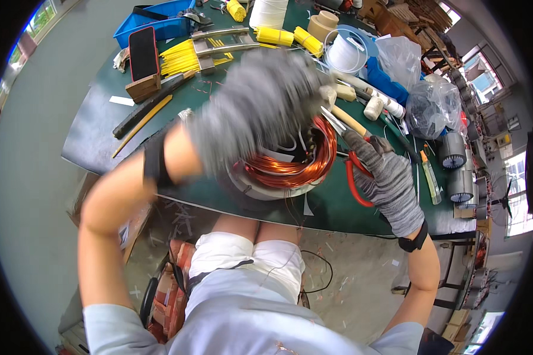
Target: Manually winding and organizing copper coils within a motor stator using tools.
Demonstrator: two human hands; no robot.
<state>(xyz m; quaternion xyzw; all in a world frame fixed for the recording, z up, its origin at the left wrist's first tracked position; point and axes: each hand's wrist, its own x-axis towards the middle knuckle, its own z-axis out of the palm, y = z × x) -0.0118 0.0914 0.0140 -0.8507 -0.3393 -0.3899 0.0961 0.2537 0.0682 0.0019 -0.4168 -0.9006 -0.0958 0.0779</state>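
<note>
My right hand (392, 184), in a grey knitted glove, is closed around red-handled scissors (350, 178). Their metal blades point up and left, past the rim of a copper wire winding. My left hand (257, 103), gloved the same way, reaches across above the winding and is smeared by motion. Its fingers are too blurred to show whether they hold anything. Below it, the ring of orange copper wire (296, 173) sits in a round pale metal housing (251, 190) near the table's front edge. The left hand and forearm hide the winding's far left part.
On the green table (219, 204), a phone (143, 54) leans in a wooden stand at left. Yellow strips (180, 59), a blue bin (157, 18), a white spool (342, 56) and a mallet (373, 108) lie around the back. A cutter knife (430, 177) and motor parts (453, 151) are at right.
</note>
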